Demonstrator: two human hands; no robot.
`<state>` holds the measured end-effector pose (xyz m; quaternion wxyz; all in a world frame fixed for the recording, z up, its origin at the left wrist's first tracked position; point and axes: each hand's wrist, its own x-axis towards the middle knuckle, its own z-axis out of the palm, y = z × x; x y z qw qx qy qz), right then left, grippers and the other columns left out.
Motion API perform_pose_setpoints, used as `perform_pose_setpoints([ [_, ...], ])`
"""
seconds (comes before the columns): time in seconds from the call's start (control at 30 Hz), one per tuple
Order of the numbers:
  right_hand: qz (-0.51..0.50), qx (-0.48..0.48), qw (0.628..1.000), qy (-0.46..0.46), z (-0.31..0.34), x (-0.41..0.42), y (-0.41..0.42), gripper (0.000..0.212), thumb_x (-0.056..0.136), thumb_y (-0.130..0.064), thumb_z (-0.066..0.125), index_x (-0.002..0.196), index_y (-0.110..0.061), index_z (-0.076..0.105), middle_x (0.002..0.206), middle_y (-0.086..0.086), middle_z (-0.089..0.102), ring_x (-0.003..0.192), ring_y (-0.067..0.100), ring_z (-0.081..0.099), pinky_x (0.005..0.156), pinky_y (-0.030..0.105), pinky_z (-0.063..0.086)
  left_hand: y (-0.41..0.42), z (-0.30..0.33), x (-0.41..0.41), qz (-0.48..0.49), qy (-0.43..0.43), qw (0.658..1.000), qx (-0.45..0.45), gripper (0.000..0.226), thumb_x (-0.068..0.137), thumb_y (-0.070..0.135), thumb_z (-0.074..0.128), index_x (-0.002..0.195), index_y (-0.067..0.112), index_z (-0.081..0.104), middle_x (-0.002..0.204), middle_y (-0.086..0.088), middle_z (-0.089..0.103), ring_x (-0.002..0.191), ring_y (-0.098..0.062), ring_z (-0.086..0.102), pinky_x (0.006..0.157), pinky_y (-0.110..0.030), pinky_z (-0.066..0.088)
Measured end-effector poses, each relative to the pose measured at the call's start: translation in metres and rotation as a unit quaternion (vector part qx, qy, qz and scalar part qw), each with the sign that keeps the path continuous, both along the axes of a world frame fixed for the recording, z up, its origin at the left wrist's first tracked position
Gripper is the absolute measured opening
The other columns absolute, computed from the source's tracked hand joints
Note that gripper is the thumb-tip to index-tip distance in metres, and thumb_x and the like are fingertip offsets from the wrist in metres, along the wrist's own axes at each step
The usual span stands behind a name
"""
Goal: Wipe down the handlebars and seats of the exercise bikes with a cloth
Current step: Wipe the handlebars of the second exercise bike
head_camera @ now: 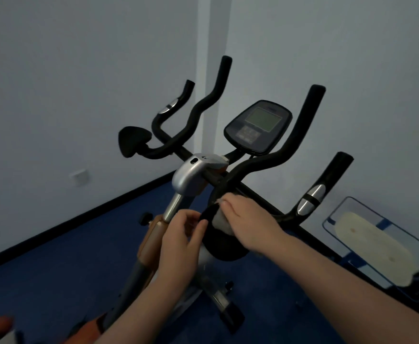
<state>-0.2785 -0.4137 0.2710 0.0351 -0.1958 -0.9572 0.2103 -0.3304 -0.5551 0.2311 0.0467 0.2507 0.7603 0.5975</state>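
Two hands [183,234] [250,219], one cloth [219,220], one exercise bike [193,175].

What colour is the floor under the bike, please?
Dark blue; the floor shows in the head view, beneath the bike.

I found no text I could read. The exercise bike's console [257,127] showed a blank greenish screen (its button panel below was too blurred), and a small mark on the silver housing [195,173] stayed illegible.
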Motion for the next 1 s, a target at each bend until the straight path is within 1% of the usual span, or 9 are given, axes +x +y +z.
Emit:
perform_pose_setpoints([
  [0.1, 0.022, 0.050, 0.996, -0.076, 0.009, 0.001, 0.007, 0.027, 0.105, -0.031, 0.024, 0.091, -0.020, 0.044, 0.094, 0.004, 0.055, 0.091, 0.026, 0.056, 0.075, 0.038, 0.042, -0.003, 0.007, 0.008, 0.027, 0.003, 1.000, -0.011, 0.021, 0.090, 0.010, 0.065, 0.086, 0.029, 0.056, 0.076, 0.013, 0.056, 0.078, 0.019, 0.053, 0.067, 0.000, 0.038],
  [0.17, 0.086, 0.139, 0.978, -0.128, 0.017, -0.017, 0.001, 0.019, 0.103, -0.023, 0.029, 0.103, -0.016, 0.047, 0.111, 0.008, 0.055, 0.100, 0.032, 0.056, 0.075, 0.039, 0.041, -0.002, 0.009, 0.012, 0.035, -0.001, 0.999, -0.011, 0.019, 0.090, 0.010, 0.064, 0.086, 0.026, 0.056, 0.075, 0.015, 0.054, 0.077, 0.022, 0.052, 0.067, 0.001, 0.037],
  [0.3, 0.174, 0.236, 0.952, -0.091, 0.020, -0.031, -0.015, 0.021, 0.101, -0.023, 0.037, 0.113, -0.013, 0.049, 0.110, 0.008, 0.055, 0.101, 0.032, 0.054, 0.067, 0.038, 0.035, -0.002, 0.005, 0.010, 0.043, -0.031, 0.999, -0.014, 0.008, 0.090, 0.011, 0.065, 0.086, 0.018, 0.062, 0.074, 0.012, 0.058, 0.073, 0.018, 0.054, 0.065, -0.001, 0.039],
  [0.37, 0.168, 0.208, 0.962, -0.053, 0.016, -0.020, -0.011, 0.015, 0.102, -0.024, 0.035, 0.105, -0.017, 0.048, 0.097, 0.003, 0.048, 0.096, 0.027, 0.052, 0.069, 0.038, 0.040, -0.004, 0.001, 0.009, 0.041, -0.038, 0.998, -0.022, 0.004, 0.091, 0.014, 0.065, 0.087, 0.013, 0.064, 0.073, 0.010, 0.060, 0.071, 0.016, 0.055, 0.063, -0.001, 0.039],
  [0.47, 0.114, 0.153, 0.980, -0.053, 0.013, -0.012, -0.006, 0.015, 0.104, -0.026, 0.030, 0.098, -0.023, 0.043, 0.098, 0.002, 0.049, 0.096, 0.026, 0.055, 0.073, 0.039, 0.047, -0.005, 0.001, 0.005, 0.031, -0.032, 0.999, -0.027, 0.004, 0.090, 0.017, 0.066, 0.088, 0.014, 0.064, 0.074, 0.011, 0.059, 0.073, 0.016, 0.054, 0.064, 0.000, 0.038],
  [0.67, 0.131, 0.219, 0.963, -0.085, 0.015, -0.030, -0.013, 0.021, 0.100, -0.019, 0.036, 0.117, -0.012, 0.046, 0.115, 0.009, 0.054, 0.094, 0.026, 0.053, 0.068, 0.037, 0.038, -0.005, 0.001, 0.000, -0.013, -0.031, 0.999, -0.027, 0.005, 0.093, 0.015, 0.062, 0.092, 0.020, 0.061, 0.079, 0.010, 0.060, 0.075, 0.013, 0.055, 0.065, -0.003, 0.040],
  [0.8, 0.062, 0.168, 0.982, -0.056, 0.007, -0.009, -0.011, 0.021, 0.103, -0.026, 0.032, 0.118, -0.017, 0.043, 0.113, 0.005, 0.051, 0.090, 0.023, 0.053, 0.067, 0.036, 0.039, -0.008, -0.005, -0.007, -0.045, -0.017, 0.998, -0.038, 0.006, 0.093, 0.020, 0.062, 0.092, 0.025, 0.060, 0.082, 0.010, 0.062, 0.079, 0.008, 0.057, 0.066, -0.005, 0.041],
  [0.9, -0.085, 0.124, 0.987, -0.052, 0.001, 0.007, -0.016, 0.031, 0.105, -0.037, 0.021, 0.113, -0.017, 0.044, 0.102, 0.005, 0.059, 0.081, 0.022, 0.055, 0.063, 0.034, 0.037, -0.011, -0.010, -0.022, -0.085, -0.006, 0.996, -0.024, 0.008, 0.091, 0.019, 0.065, 0.095, 0.024, 0.062, 0.087, 0.010, 0.064, 0.083, 0.000, 0.060, 0.070, -0.012, 0.045],
  [1.0, -0.141, 0.112, 0.982, -0.060, -0.001, 0.003, -0.022, 0.037, 0.105, -0.038, 0.016, 0.110, -0.016, 0.045, 0.100, 0.006, 0.063, 0.082, 0.024, 0.059, 0.062, 0.034, 0.035, -0.006, -0.010, -0.033, -0.124, 0.017, 0.992, -0.009, 0.014, 0.092, 0.013, 0.063, 0.100, 0.024, 0.062, 0.094, 0.010, 0.064, 0.090, -0.006, 0.061, 0.078, -0.018, 0.048],
])
